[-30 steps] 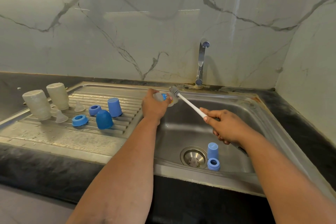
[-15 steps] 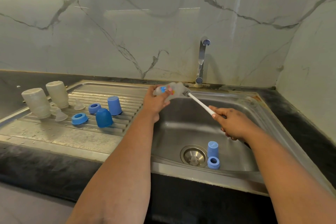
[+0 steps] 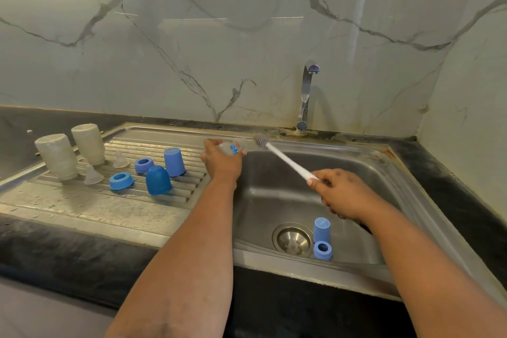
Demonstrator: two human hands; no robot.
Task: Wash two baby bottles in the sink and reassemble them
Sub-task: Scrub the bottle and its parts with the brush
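My left hand (image 3: 220, 163) grips a small clear bottle (image 3: 233, 147) with a blue print, held on its side over the sink's back left corner. My right hand (image 3: 340, 192) holds the white handle of a bottle brush (image 3: 285, 160), whose grey bristle head sits at the bottle's mouth. Two frosted bottles (image 3: 56, 156) (image 3: 88, 143) stand upside down on the drainboard (image 3: 82, 200). Beside them lie two clear teats (image 3: 93, 174) (image 3: 120, 159), two blue rings (image 3: 120, 180) (image 3: 143, 165) and two blue caps (image 3: 158, 180) (image 3: 174, 162). A blue cap (image 3: 321, 229) and blue ring (image 3: 323, 250) sit in the sink basin (image 3: 274, 195).
The tap (image 3: 306, 96) stands at the back of the sink, with no water running. The drain (image 3: 292, 239) is next to the blue parts in the basin. A black counter (image 3: 452, 200) surrounds the sink, with marble wall behind and to the right.
The brush has slid back out of the bottle, so its bristle head now shows at the mouth. My right hand has drawn slightly back; the left hand keeps holding the bottle.
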